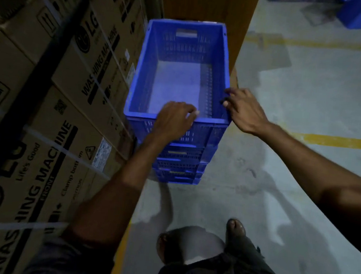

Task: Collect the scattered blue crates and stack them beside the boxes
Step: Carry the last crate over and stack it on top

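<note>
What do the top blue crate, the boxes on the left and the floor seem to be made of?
The top blue crate: likely moulded plastic, uniform blue, slotted walls, cut-out handle. The boxes: brown cardboard, matte, printed, bound with white straps. The floor: probably concrete, grey, blotchy, with yellow painted lines.

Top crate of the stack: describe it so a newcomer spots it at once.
Find the wall of cardboard boxes on the left; a stack of blue crates stands beside it. The top crate is the empty one, left hand and right hand on its rim.
</note>
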`<state>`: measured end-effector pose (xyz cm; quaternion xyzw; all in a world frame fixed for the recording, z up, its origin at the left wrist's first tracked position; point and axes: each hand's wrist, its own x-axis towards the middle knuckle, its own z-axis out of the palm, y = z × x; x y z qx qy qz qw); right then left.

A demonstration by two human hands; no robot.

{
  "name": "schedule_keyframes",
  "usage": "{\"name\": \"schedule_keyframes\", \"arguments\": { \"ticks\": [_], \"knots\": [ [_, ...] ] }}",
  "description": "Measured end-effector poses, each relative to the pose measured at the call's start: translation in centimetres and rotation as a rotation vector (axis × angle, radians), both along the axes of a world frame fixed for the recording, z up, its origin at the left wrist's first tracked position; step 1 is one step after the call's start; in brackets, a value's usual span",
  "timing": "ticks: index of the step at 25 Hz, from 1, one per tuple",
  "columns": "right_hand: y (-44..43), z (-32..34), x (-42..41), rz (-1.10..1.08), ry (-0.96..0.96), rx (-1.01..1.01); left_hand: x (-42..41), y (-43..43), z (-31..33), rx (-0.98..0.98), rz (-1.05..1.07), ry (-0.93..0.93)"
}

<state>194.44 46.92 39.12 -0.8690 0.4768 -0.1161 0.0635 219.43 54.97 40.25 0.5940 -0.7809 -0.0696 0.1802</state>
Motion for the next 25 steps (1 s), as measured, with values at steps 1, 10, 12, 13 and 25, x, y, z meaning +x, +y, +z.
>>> {"name": "schedule_keyframes", "arguments": {
  "ticks": [1,10,12,13,25],
  "knots": [
    [-0.8,-0.3,-0.4,0.047,0.013,-0.008,-2.5,0.1,0.3,0.054,0.007,0.057],
    [-9.3,-1.6,-2.5,0.514,-0.096,0.065,-9.2,-0.9,-2.4,0.128,0.495,0.043],
    [-9.8,-1.8,-3.2,0.619,-0.175,0.166,-10.1,-0.5,-1.9,0.101,0.596,-0.033],
    [-10.5,-1.6,-3.6,0.644,-0.203,0.184,-10.8,-0.4,-1.4,0.071,0.628,-0.081],
    [-17.4,-1.5,-5.9,0.986,0.057,0.062,-20.8,-1.4,-2.2,0.063,0.974,-0.005]
  ]
}}
